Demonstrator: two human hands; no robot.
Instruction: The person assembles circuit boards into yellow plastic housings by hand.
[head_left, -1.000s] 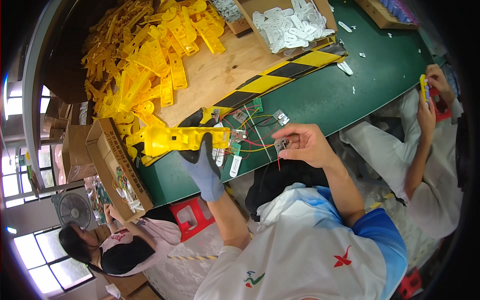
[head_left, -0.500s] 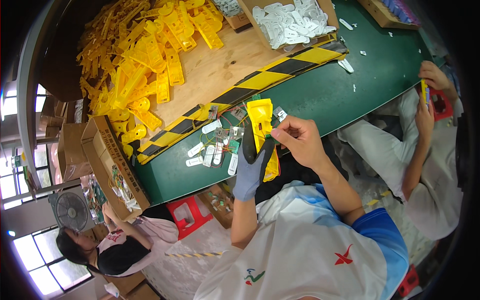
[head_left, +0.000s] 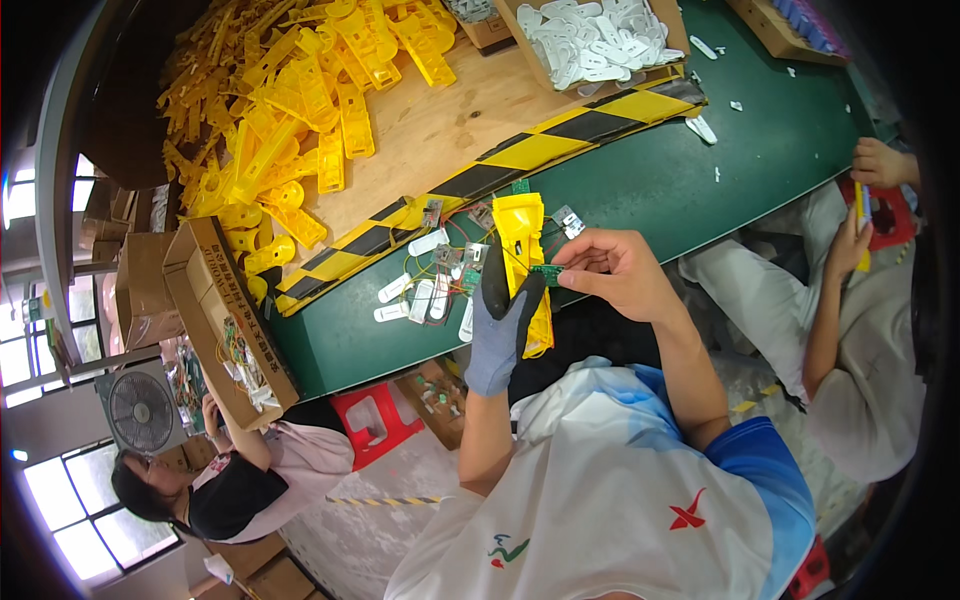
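Observation:
My left hand (head_left: 503, 330), in a grey and black glove, is closed around a long yellow plastic housing (head_left: 518, 222) that stands lengthwise above the table's near edge. My bare right hand (head_left: 612, 272) pinches a small green circuit board (head_left: 547, 274) between thumb and fingertips, at the right side of the housing. Whether the board touches the housing I cannot tell. Beyond and left of my hands lie wired parts: white oval plastic pieces (head_left: 428, 242), small metal-faced modules (head_left: 447, 258) and thin red and yellow wires.
Yellow plastic parts (head_left: 300, 110) are heaped on a wooden board behind black-yellow tape (head_left: 540, 140). A carton (head_left: 680, 40) holds white pieces; another carton (head_left: 215, 310) with wires stands at the left table edge. Co-workers sit on both sides, one holding a yellow part (head_left: 862, 215).
The green board, mostly hidden by my right fingers before, now shows beside the housing. My right hand has shifted slightly right. My left hand keeps its hold.

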